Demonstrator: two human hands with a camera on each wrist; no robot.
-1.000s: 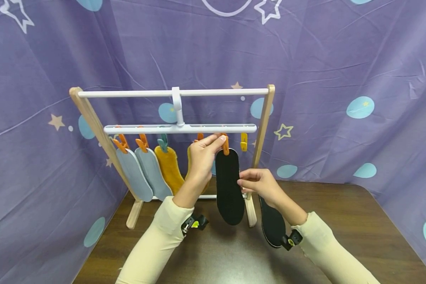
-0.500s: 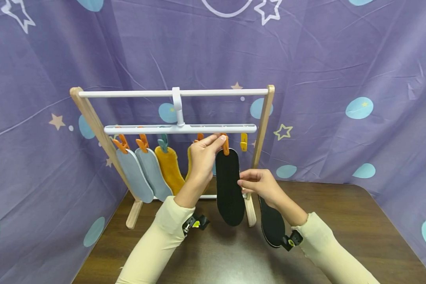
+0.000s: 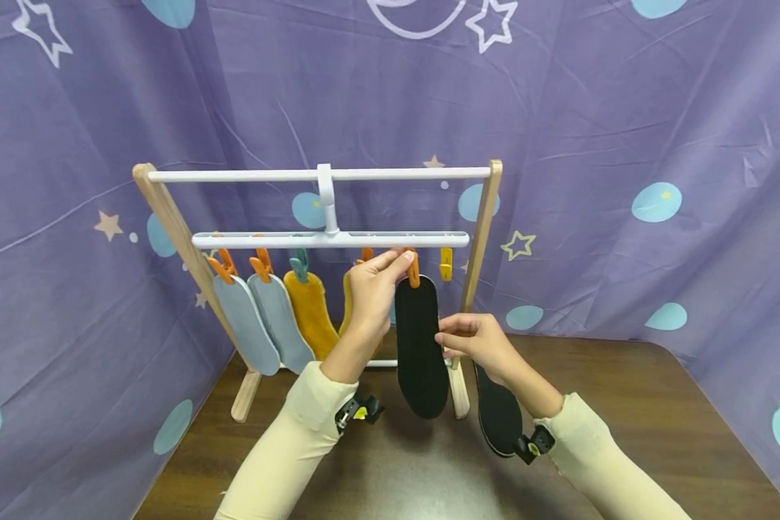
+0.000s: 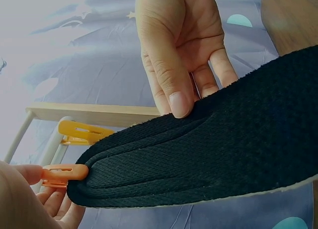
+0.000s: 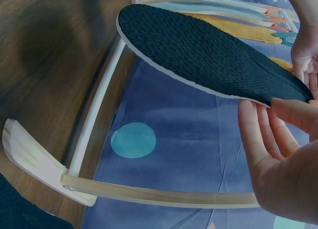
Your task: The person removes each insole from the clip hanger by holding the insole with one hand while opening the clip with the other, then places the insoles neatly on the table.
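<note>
A black insole (image 3: 421,354) with a pale edge hangs upright from an orange clothespin (image 3: 414,270) under the white hanger bar (image 3: 390,240). My left hand (image 3: 372,292) pinches that clothespin between thumb and fingers; the left wrist view shows the clip (image 4: 64,173) over the insole's narrow end. My right hand (image 3: 477,343) pinches the insole's right edge, thumb on the front face and fingers behind, as the right wrist view shows. A yellow clothespin (image 3: 445,264) hangs to the right with nothing in it.
Two light blue insoles (image 3: 247,325) and a yellow insole (image 3: 310,310) hang at left; another yellow one is partly hidden behind my left hand. A wooden-legged rack (image 3: 483,231) carries the hanger. Another black insole (image 3: 499,412) lies on the brown table (image 3: 611,404) by my right wrist.
The whole scene sits slightly lower in the head view. Both hands keep the same hold on the clothespin and insole, with no visible movement relative to the rack.
</note>
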